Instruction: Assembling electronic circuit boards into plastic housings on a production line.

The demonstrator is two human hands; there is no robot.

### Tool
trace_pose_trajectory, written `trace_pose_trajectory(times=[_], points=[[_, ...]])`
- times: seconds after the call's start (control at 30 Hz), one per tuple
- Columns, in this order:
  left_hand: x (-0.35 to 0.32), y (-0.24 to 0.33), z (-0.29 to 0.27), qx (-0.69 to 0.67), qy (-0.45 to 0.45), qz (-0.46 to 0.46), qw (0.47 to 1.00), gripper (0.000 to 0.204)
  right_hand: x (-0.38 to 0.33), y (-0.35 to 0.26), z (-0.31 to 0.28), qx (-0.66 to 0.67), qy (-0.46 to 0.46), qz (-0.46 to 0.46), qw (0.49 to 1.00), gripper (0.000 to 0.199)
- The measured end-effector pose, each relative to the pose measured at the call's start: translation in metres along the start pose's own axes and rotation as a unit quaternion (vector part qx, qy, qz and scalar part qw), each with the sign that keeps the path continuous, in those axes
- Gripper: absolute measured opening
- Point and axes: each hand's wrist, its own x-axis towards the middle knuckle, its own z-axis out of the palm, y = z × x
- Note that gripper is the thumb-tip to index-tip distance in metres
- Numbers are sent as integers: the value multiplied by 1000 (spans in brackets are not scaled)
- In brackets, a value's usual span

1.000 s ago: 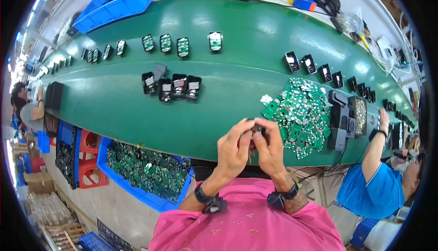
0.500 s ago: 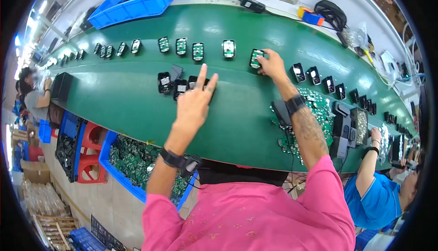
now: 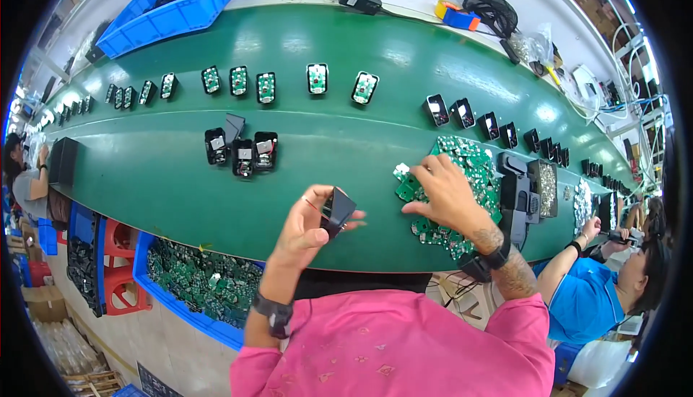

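Note:
My left hand (image 3: 299, 227) is closed around a small black plastic casing (image 3: 345, 211), held tilted above the front part of the green table; a thin reddish wire shows beside it. Over a heap of green circuit boards (image 3: 473, 173) is my right hand (image 3: 449, 193), its thumb and fingers apart. A board (image 3: 402, 171) lies by its fingertips; whether they touch it I cannot tell. Left of centre stands a cluster of black casings (image 3: 265, 151) with silvery parts inside. Behind it, a row of casings holds green boards, the rightmost casing (image 3: 365, 88) among them.
More black casings (image 3: 437, 109) line the table on the right. A black device (image 3: 514, 195) and a tray of small parts (image 3: 543, 188) stand beside the heap. A blue crate (image 3: 173, 9) is at the back left. A co-worker in blue (image 3: 588, 307) sits at right.
My right hand has left the rightmost board-filled casing and come down to the board heap. My left hand has drawn back from the cluster and now holds a casing. The view has shifted.

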Motion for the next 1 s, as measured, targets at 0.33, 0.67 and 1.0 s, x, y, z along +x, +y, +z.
trace_pose_trajectory(times=[0.33, 0.67, 1.0], points=[[-22, -57, 6, -53, 64, -21, 996, 50, -14, -7, 4, 42, 186, 10, 982, 19], [-16, -71, 22, 375, 117, 60, 918, 26, -37, -85, 20, 741, 102, 192, 635, 26], [-14, -78, 29, 402, 133, 21, 906, 29, -50, -83, 45, 710, 134, 238, 649, 25]])
